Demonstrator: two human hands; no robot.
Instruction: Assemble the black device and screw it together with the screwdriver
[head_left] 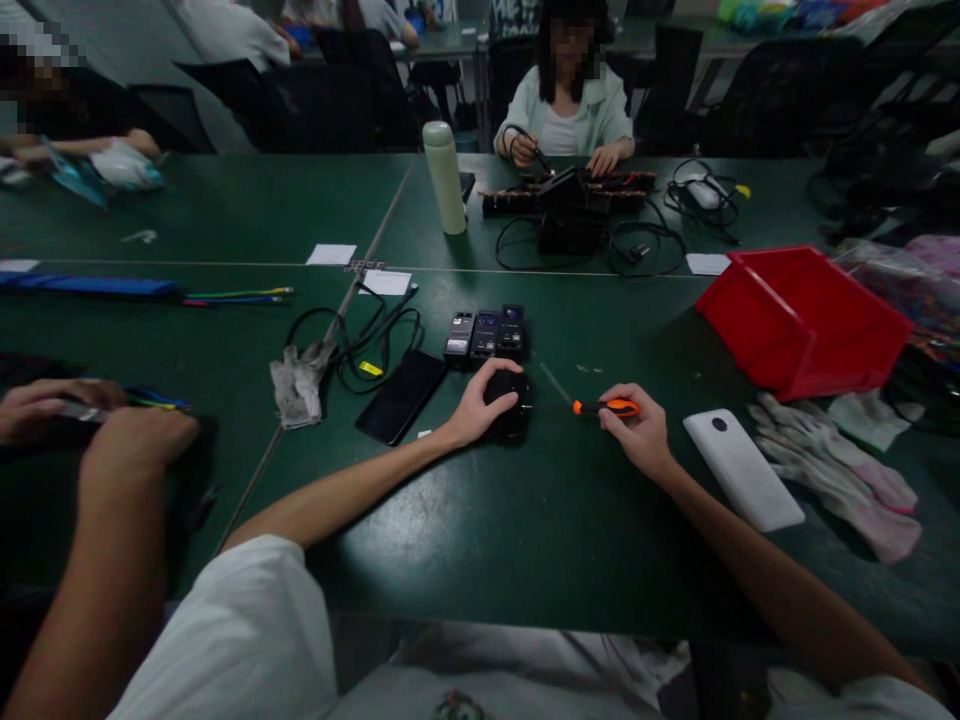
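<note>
My left hand (484, 405) is wrapped round the side of a small black device (514, 412) on the green table. In my right hand (637, 425) is a screwdriver (621, 407) with an orange and black handle, its thin shaft pointing up and left toward the black device without touching it. Just beyond my left hand, three small black boxes (485, 334) stand side by side. A black phone (402, 397) lies to the left of my left hand. To the right of my right hand rests a white phone-like object (742, 468).
A red bin (810, 320) and gloves (840, 470) are at the right. Black cables (382, 340) and a grey glove (300, 385) lie left. A pale green bottle (445, 180) stands farther back. Across the table a person handles black equipment; another person's hands work at far left.
</note>
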